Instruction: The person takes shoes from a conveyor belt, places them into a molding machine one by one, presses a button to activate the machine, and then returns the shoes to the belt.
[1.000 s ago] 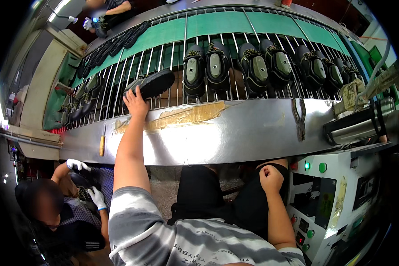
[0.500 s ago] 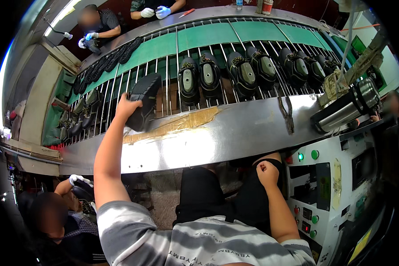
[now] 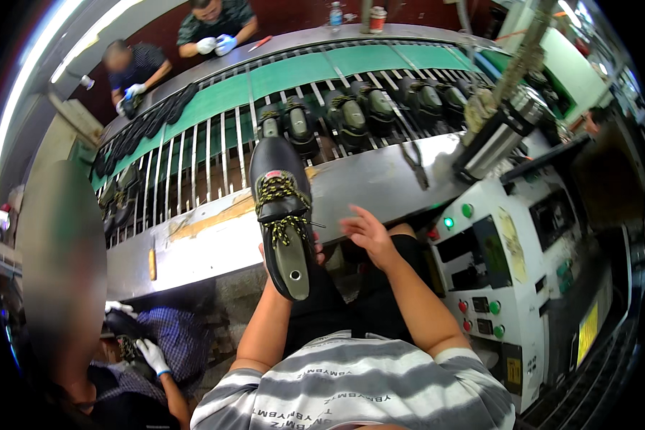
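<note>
A black shoe (image 3: 271, 159) with yellow-and-black laces hangs over the near edge of the metal bench, toe pointing away from me. A grey-green shoe last (image 3: 289, 265) with a round hole fills its opening. My left hand (image 3: 319, 249) grips it from beneath; most of that hand is hidden behind the shoe. Just right of the shoe, my right hand (image 3: 368, 233) is raised with fingers apart, holding nothing. Beyond them, several similar shoes (image 3: 349, 118) stand on lasts along the rail conveyor (image 3: 209, 147).
On the bench (image 3: 351, 188) lie pliers (image 3: 414, 166), a steel thermos (image 3: 491, 136) and a yellow stick-like tool (image 3: 152, 264). A control box (image 3: 512, 287) with buttons stands at my right. Black soles (image 3: 147, 129) line the far left. Gloved co-workers (image 3: 218, 32) are across and at lower left.
My left hand has brought the shoe from the conveyor's left side towards me, turned so its laces show instead of its sole. My right hand has risen from my thigh and opened. The view has shifted.
</note>
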Demonstrator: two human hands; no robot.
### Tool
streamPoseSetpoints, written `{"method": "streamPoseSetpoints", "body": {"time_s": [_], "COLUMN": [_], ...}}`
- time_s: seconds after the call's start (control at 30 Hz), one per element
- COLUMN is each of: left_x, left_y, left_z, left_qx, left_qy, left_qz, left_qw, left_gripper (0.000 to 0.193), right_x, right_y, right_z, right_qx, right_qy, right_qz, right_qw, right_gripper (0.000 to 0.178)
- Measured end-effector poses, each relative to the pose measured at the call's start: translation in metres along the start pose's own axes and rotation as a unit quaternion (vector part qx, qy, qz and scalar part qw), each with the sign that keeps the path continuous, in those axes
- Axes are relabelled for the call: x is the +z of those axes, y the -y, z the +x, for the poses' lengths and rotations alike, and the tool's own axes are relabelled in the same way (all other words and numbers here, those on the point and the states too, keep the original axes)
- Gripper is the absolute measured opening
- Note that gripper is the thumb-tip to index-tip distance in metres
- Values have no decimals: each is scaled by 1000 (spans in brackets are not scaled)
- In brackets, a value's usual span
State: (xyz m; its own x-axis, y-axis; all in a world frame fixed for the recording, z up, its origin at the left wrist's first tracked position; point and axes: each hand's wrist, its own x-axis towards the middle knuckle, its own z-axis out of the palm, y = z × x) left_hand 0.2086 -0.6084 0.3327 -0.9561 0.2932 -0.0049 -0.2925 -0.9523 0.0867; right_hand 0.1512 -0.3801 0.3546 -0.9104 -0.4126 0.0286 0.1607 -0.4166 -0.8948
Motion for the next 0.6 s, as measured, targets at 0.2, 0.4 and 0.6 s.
{"method": "streamPoseSetpoints", "body": {"time_s": [0.2,0.4,0.6], "left_x": [117,57,-50], "left_y": [48,66,28], "left_z": [53,91,101], "left_qx": [-203,-147,43], "left_qy": [24,19,-139], "left_qz": [533,804,787], "left_qw": [821,576,600], "left_gripper": [41,28,23], "right_x": [-11,-91,-232], "right_y": [41,115,226], "right_z": [-18,-107,-185], "right_qx": [-89,-197,-151], "right_qy": [181,-106,-531], "right_qz": [384,425,49], "right_qw": [901,877,832], "right_gripper": [66,58,53]}}
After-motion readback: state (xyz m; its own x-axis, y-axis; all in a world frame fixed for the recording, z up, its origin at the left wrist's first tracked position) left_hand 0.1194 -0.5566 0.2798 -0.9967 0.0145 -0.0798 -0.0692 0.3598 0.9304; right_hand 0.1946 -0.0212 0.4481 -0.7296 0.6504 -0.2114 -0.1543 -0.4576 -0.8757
